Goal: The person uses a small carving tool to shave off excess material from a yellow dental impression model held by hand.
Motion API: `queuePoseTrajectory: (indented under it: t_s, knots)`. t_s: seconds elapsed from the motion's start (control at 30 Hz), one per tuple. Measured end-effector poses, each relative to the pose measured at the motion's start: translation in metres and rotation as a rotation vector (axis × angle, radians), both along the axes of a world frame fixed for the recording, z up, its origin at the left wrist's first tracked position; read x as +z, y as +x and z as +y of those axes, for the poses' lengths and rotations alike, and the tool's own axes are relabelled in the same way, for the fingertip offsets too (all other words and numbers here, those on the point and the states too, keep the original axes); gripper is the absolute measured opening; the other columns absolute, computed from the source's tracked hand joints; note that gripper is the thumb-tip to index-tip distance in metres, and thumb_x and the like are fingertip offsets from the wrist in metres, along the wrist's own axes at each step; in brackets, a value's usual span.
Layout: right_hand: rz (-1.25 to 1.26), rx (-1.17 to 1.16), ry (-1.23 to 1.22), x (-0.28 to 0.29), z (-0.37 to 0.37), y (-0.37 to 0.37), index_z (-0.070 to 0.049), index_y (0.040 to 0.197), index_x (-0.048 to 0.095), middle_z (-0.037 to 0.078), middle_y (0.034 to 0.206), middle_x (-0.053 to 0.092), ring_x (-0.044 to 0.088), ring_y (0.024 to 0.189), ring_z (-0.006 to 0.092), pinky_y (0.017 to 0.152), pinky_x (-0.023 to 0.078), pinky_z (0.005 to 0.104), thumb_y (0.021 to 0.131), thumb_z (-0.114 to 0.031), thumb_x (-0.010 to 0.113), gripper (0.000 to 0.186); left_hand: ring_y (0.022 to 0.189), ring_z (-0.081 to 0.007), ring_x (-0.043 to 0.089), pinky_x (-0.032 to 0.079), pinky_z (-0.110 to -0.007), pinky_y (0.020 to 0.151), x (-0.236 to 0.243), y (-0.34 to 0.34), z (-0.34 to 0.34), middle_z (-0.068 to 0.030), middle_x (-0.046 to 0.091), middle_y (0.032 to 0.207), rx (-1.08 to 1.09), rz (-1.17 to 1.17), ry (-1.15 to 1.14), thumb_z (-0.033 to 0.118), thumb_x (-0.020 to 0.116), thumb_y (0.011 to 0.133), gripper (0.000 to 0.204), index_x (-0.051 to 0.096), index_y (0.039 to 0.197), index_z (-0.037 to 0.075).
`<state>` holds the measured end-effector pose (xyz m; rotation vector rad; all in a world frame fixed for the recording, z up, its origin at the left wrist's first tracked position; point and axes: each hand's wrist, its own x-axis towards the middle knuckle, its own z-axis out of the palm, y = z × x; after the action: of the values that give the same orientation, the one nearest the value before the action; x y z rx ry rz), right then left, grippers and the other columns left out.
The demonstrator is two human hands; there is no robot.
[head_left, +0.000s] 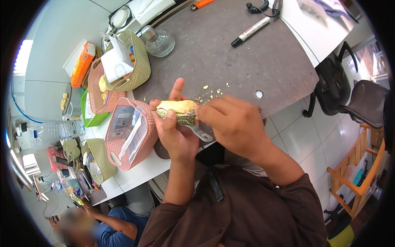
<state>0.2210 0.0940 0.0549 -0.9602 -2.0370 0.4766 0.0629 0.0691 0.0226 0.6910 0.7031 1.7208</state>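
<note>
My left hand [179, 140] holds up a dental impression tray [187, 120] with a green dotted underside and a grey metal handle [200, 133]. A pale yellow, plaster-like mass [176, 106] lies on top of it. The left thumb presses against the near side, while one finger points away. At the right end of the yellow mass, my right hand [238, 123] is closed with its fingers bent in. Whatever those fingertips may pinch is hidden. Yellow crumbs [205, 87] are scattered on the dark tabletop [205, 45] just beyond.
Pink baskets [138, 154] and an olive basket [142, 61] stand to the left. A glass bottle [161, 43], a marker [251, 31] and an orange lighter [201, 4] lie farther off. A co-worker in blue [119, 226] sits at lower left; a chair [368, 101] stands right.
</note>
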Motion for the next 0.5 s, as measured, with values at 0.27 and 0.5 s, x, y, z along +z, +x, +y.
queuePoseTrajectory:
  t_s: [0.27,0.5]
  knots:
    - [0.228,-0.008,-0.052,-0.003,-0.012,0.004,-0.008,0.099,0.066,0.006,0.084,0.066,0.067,0.076,0.0264,0.063,0.053,0.0389,0.085,-0.003,0.067,0.016,0.118,-0.0315,0.061,0.053,-0.051,0.097,-0.003,-0.006,0.003,-0.0237,0.041,0.155,-0.124,-0.379,0.017,0.027,0.061,0.098,0.027,0.05,0.123,0.027]
    - [0.173,0.029,-0.11,-0.009,-0.019,0.0,-0.007,0.104,0.066,0.008,0.083,0.064,0.066,0.077,0.0274,0.065,0.054,0.0394,0.083,-0.001,0.066,0.021,0.121,-0.0336,0.058,0.054,-0.051,0.097,-0.003,-0.006,0.003,-0.022,0.04,0.157,-0.214,-0.428,0.011,0.031,0.058,0.1,0.022,0.053,0.12,0.026]
